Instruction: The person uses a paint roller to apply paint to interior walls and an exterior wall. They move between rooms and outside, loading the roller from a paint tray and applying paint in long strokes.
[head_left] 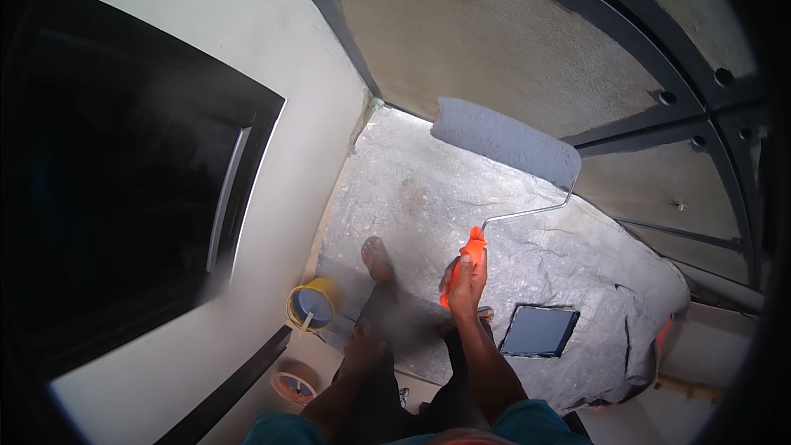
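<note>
Orange handle point(463, 265) of the paint roller point(505, 142) is what our right hand point(465, 280) has its grip clenched around, holding the grey fuzzy sleeve up against the frosted glass panel point(494, 41) ahead of us. Left hand point(363, 348) hangs low by the knee; can't tell if that grip is closed or loose. A yellow paint bucket point(311, 305) sits by the white wall point(272, 198), a dark paint tray point(540, 331) on the crinkly grey floor sheet point(428, 189).

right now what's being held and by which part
The right hand holds a paint roller by its orange handle, fingers wrapped around it. The left hand holds nothing.
</note>
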The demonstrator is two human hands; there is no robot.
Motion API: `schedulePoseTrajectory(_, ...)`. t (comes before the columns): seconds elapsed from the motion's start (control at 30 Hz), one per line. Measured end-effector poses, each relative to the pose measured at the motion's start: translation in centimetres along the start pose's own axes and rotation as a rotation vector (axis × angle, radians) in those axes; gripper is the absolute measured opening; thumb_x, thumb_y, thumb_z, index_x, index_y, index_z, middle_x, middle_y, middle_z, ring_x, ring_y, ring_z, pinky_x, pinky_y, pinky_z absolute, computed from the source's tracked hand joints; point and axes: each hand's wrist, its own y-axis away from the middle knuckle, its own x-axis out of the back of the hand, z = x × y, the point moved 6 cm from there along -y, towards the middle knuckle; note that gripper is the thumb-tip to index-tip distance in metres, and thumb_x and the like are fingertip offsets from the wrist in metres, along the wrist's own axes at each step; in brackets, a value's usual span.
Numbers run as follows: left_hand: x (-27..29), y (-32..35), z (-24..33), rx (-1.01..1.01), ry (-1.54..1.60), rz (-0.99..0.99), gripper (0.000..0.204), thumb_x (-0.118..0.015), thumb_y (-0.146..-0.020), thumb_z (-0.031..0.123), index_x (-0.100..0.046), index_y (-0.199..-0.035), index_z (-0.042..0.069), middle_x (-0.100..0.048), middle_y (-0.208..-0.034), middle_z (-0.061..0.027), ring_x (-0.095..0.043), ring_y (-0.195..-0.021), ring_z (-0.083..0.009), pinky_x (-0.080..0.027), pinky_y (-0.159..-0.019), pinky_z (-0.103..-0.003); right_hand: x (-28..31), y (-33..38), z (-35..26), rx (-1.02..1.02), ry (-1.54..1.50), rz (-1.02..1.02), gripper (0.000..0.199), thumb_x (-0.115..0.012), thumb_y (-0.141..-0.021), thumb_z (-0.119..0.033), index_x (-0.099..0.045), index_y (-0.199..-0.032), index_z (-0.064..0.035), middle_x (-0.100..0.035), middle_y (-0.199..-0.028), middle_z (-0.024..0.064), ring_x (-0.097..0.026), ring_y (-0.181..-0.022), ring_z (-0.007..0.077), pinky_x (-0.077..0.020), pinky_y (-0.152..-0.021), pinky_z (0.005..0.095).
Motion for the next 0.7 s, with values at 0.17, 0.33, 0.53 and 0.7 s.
schedulePoseTrajectory(0.17,3.0,-2.7,-2.0,-0.033,0.213,0.033,0.074,-0.076,-0.087,0.037,-0.044,-0.145,0.004,-0.053,-0.135,-0.0278,-0.055,-0.124,-0.0483,-0.049,-0.101,-0.057,-15.2,-7.7,-3.0,0.293,0.059,-0.112,0.027,-0.051,-0.109,-0.029,-0.045,-0.121,-0.0061,-0.05,-0.07,-0.0007,-0.046,-0.049,0.0057,-0.04,-0.042,0.0227)
schedulePoseTrajectory(0.33,3.5,-4.9,-5.4,-0.135,0.23,0.063,0.07,-0.075,-0.088,0.036,-0.048,-0.142,0.001,-0.055,-0.134,-0.029,-0.053,-0.127,-0.0476,-0.046,-0.105,-0.055,-23.4,-11.5,-3.8,0.438,0.081,-0.099,0.031,-0.053,-0.108,-0.037,-0.044,-0.107,-0.0081,-0.051,-0.07,-0.0009,-0.046,-0.05,0.005,-0.0402,-0.044,0.0225)
schedulePoseTrajectory(0.53,4.1,-5.0,-7.2,-0.217,0.384,0.025,0.091,-0.081,-0.083,0.042,-0.036,-0.151,0.0,-0.045,-0.145,-0.0321,-0.046,-0.135,-0.0482,-0.042,-0.111,-0.054,-27.1,-14.8,-4.4,0.56,0.187,-0.096,0.032,-0.047,-0.11,-0.038,-0.044,-0.12,-0.0078,-0.049,-0.067,0.0,-0.046,-0.046,0.007,-0.0423,-0.039,0.0232)
schedulePoseTrajectory(0.7,10.1,0.6,-5.9,-0.266,0.217,-0.074,0.109,-0.084,-0.079,0.047,-0.024,-0.158,0.0,-0.032,-0.157,-0.0338,-0.037,-0.144,-0.0495,-0.038,-0.115,-0.056,-27.7,-16.4,-4.4,0.574,0.159,-0.046,0.033,-0.051,-0.109,-0.039,-0.045,-0.113,-0.0075,-0.05,-0.068,-0.0014,-0.046,-0.05,0.0041,-0.041,-0.042,0.0214)
